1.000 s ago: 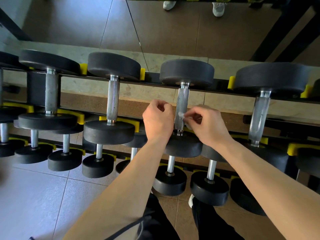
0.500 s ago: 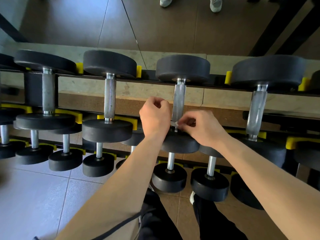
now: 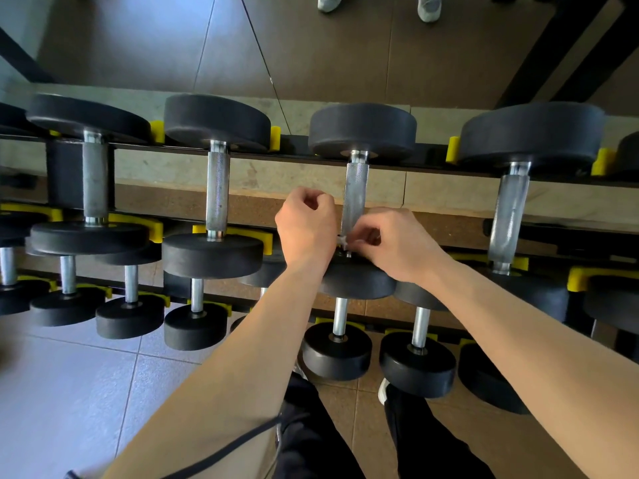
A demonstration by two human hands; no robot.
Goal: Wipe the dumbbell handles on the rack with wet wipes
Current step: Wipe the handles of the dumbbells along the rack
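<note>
Dumbbell heads (image 3: 361, 129): matte black throughout; no markings are seen.
Handles (image 3: 356, 191): silver-grey metal. A fine cross-hatched knurl is borne along each grip, and plain bright collars are shown at the ends.
Wet wipe (image 3: 345, 240): white.
Rack rails (image 3: 294, 157): black.
Cradles (image 3: 157, 131): bright yellow.
Ledge (image 3: 294, 178) behind the upper rail: beige, faintly mottled.
Strip (image 3: 173, 202) beneath the ledge: brown, finely speckled.
Near floor tiles (image 3: 69, 392): pale blue-grey, divided into a grid by thin grout lines.
Far floor tiles (image 3: 311, 46): brown, crossed by thin joint lines.
Trousers (image 3: 311, 444): black.
Shoes (image 3: 428, 6) at the top edge: pale grey-white.
Cord (image 3: 224, 451): black.
</note>
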